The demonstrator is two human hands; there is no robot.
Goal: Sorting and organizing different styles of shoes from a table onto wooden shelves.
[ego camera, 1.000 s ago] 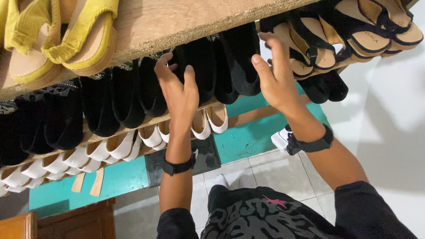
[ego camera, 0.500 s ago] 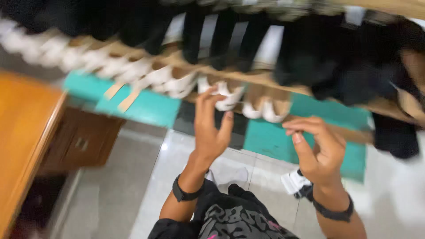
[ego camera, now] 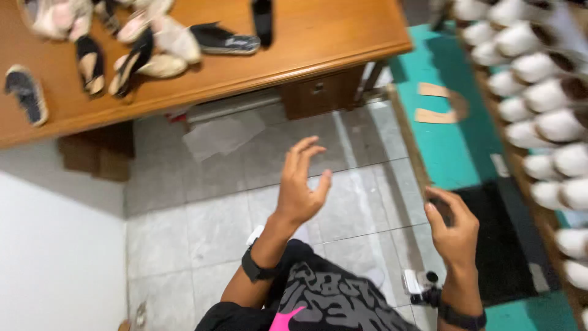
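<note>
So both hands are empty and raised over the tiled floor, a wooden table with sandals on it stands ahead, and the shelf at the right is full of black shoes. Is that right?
Not quite: the head view shows the shoes on the shelf at the right are white, not black. The rest holds: the left hand and right hand are empty and raised over the tiled floor, and the wooden table carries sandals.

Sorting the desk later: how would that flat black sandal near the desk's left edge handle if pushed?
The black sandal looks thin and flat, so it would probably slide rather than roll or tip. It seems light. Lying on the desk near its edge, it might drop off.
</note>
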